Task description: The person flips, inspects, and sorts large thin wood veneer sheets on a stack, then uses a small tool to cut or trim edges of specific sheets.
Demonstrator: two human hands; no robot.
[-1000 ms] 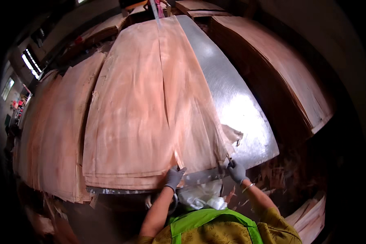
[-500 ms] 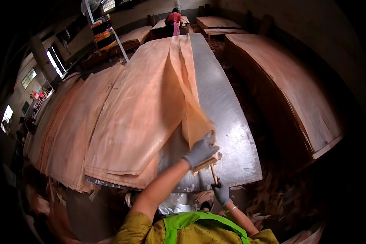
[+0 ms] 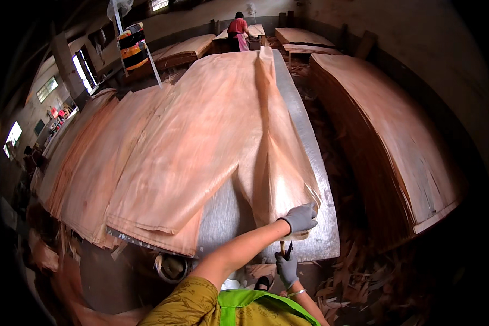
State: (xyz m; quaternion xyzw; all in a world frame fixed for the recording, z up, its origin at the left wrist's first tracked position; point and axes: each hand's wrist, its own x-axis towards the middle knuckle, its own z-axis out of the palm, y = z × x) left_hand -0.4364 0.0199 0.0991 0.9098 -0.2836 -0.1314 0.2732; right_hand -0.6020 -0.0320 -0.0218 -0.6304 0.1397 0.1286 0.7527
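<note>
A thin tan wood veneer sheet (image 3: 288, 176) stands in raised folds along the metal-topped table (image 3: 223, 228). My gloved left hand (image 3: 301, 218) is closed on its near right corner, above the metal surface. At the table's near edge, my gloved right hand (image 3: 287, 267) grips a wooden-handled tool (image 3: 282, 248); the tool's head is mostly hidden beneath the sheet and my left hand. A slim dark thing (image 3: 289, 250) sticks up from the right hand, its kind unclear. Another broad veneer sheet (image 3: 195, 146) covers the table's left side, its near edge lapping slightly over.
Veneer stacks stand close on the left (image 3: 87, 179) and right (image 3: 386, 136). Torn scraps (image 3: 358, 277) litter the floor at right. A round container (image 3: 171, 266) sits below the table's front edge. Beyond the far end, a person in red (image 3: 238, 33) bends over another table.
My left hand has carried the sheet's corner right and toward me, spreading it over more metal. The tool's head, partly showing before, is now mostly covered. My right hand has shifted slightly left.
</note>
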